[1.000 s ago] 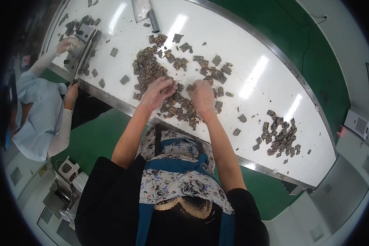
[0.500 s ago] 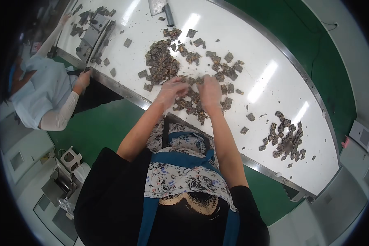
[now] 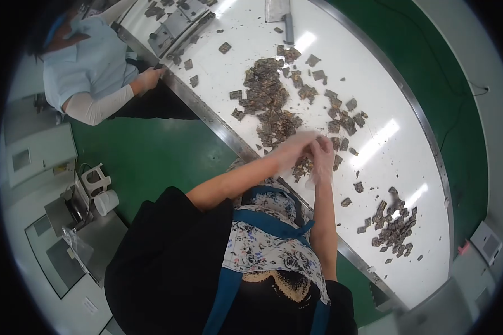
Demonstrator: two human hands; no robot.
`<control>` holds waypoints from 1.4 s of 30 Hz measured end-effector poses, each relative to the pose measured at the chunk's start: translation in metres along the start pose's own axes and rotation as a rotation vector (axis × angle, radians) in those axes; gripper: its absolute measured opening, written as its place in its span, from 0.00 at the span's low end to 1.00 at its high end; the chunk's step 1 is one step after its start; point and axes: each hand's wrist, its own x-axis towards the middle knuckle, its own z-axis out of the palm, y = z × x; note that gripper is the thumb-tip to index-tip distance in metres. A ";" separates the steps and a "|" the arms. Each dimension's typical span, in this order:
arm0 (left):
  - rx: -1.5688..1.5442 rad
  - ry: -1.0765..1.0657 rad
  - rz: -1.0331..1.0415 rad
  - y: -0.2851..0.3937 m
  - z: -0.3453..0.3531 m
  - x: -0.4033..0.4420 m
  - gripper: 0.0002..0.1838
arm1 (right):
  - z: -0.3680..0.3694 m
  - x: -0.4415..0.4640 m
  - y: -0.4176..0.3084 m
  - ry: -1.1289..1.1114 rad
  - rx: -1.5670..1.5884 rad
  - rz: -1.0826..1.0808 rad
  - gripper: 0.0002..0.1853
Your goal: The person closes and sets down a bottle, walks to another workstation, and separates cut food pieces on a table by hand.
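My left hand (image 3: 297, 149), in a thin clear glove and smeared by motion, reaches over the near side of the white table (image 3: 246, 50). Its fingers meet those of my right hand (image 3: 322, 159), which is also gloved, with its fingers bent and pressed together. Whatever lies between the fingertips is too small to make out. Under and beside the hands are dark brown, flat, broken pieces with lighter bits (image 3: 302, 167). A larger heap of the same pieces (image 3: 265, 86) is left of my hands, and looser squares (image 3: 346, 120) lie beyond them.
At the far side rests a cleaver (image 3: 289, 29). A metal cutting device (image 3: 176, 28) stands near a co-worker (image 3: 89, 72) at the left. Another pile of dark pieces (image 3: 394, 229) lies to the right. A metal rim (image 3: 229, 137) edges the table.
The view has shifted, so the table contents sit farther right and lower. My hands, apart before, now meet at the fingertips.
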 end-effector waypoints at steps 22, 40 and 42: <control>1.510 0.837 0.624 0.082 -0.209 -0.027 0.20 | -0.324 -0.140 -0.035 0.507 -0.172 -0.343 0.15; 1.682 0.512 0.703 0.078 -0.132 -0.009 0.10 | -0.149 -0.081 -0.012 0.418 -0.904 -0.329 0.18; 1.707 0.526 0.760 0.077 -0.126 -0.011 0.10 | -0.110 -0.064 -0.011 0.334 -0.948 -0.411 0.18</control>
